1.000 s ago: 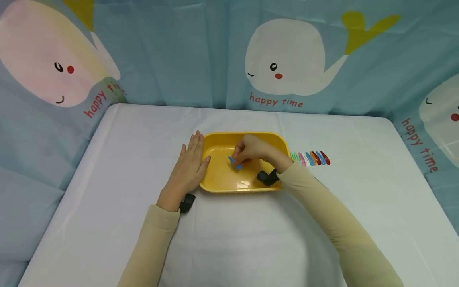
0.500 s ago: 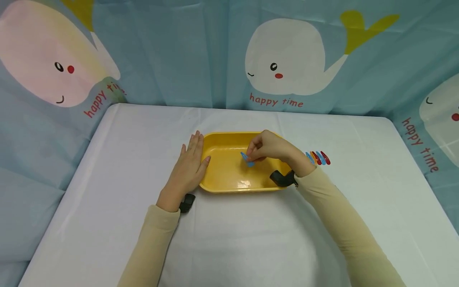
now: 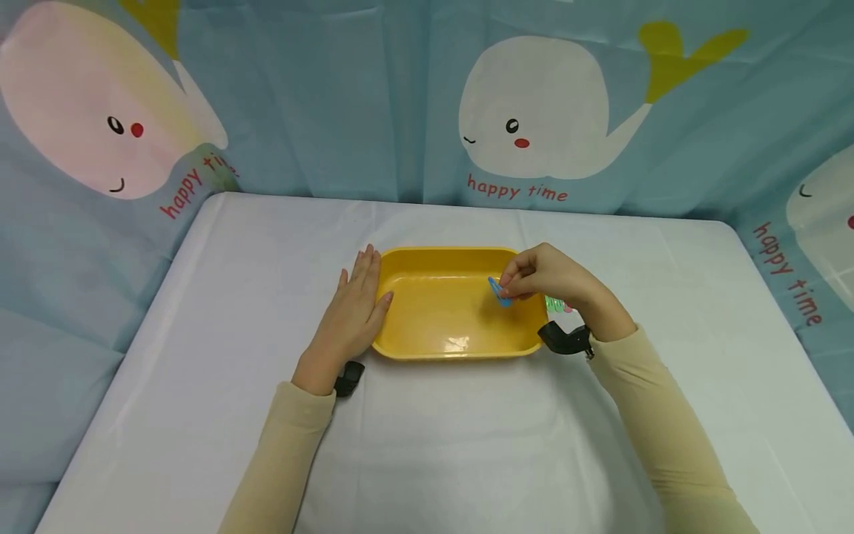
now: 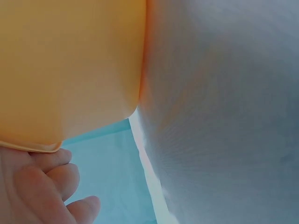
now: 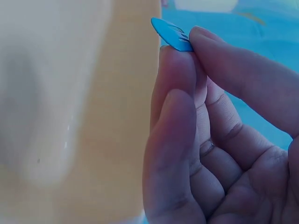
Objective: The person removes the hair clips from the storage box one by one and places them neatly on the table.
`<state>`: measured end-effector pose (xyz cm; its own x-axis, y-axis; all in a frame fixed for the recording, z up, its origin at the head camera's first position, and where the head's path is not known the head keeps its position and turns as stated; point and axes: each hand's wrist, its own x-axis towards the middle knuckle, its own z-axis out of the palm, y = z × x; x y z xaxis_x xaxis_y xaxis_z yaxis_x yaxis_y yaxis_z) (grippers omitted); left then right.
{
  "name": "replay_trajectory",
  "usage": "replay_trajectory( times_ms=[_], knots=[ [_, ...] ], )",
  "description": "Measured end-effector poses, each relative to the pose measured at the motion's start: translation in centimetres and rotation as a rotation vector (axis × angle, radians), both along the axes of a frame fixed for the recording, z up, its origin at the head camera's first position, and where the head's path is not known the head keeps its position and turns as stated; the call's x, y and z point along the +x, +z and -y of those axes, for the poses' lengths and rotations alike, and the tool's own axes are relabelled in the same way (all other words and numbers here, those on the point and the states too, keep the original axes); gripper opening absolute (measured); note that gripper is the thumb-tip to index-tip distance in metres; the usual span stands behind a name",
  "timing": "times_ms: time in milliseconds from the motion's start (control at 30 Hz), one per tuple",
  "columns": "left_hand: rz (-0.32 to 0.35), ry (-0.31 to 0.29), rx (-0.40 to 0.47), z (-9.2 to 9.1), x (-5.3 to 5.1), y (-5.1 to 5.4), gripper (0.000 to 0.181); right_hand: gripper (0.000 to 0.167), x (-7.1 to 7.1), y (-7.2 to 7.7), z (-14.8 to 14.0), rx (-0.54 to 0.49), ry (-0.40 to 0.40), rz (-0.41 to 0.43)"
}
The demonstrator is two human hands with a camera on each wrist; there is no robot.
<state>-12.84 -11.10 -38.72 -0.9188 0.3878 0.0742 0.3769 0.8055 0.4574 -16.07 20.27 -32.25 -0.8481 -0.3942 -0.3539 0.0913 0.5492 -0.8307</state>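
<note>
A blue snap hair clip point(image 3: 497, 291) point(image 5: 169, 33) is pinched between the thumb and fingers of my right hand point(image 3: 554, 278) point(image 5: 210, 135), above the right part of a yellow tray point(image 3: 434, 319). My left hand point(image 3: 350, 308) lies with straight fingers along the tray's left rim, its thumb over the edge. From the left wrist, the outer wall of the tray point(image 4: 74, 70) shows, with my left fingers point(image 4: 39, 186) below its rim. Just right of the tray lie green and pink hair clips point(image 3: 555, 305), and my right hand and wrist hide whatever lies beyond them.
The tray stands on a table with a white cloth point(image 3: 454, 437). A blue curtain with whale prints point(image 3: 414, 111) hangs behind the table's far edge. Black wrist cameras point(image 3: 565, 340) sit on both wrists.
My right hand has moved rightward across the tray with the blue hair clip, from near its middle to its right side. It now covers most of the clip row. My left hand has stayed put.
</note>
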Motion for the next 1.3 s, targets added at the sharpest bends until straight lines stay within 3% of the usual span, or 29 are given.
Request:
replay_trajectory(
  times_ms=[533,967,1300],
  knots=[
    [-0.014,0.004,0.003,0.0,0.0,-0.1,0.066,0.022,0.8,0.6,-3.5,-0.039,-0.060,-0.025],
    [0.000,0.003,-0.008,-0.1,0.0,0.0,0.066,0.025,1.6,0.5,-7.8,0.076,-0.144,-0.049],
    [-0.034,-0.003,0.025,0.1,0.0,-0.4,0.066,0.013,1.7,-0.6,-12.7,0.030,-0.248,-0.002]
  ],
)
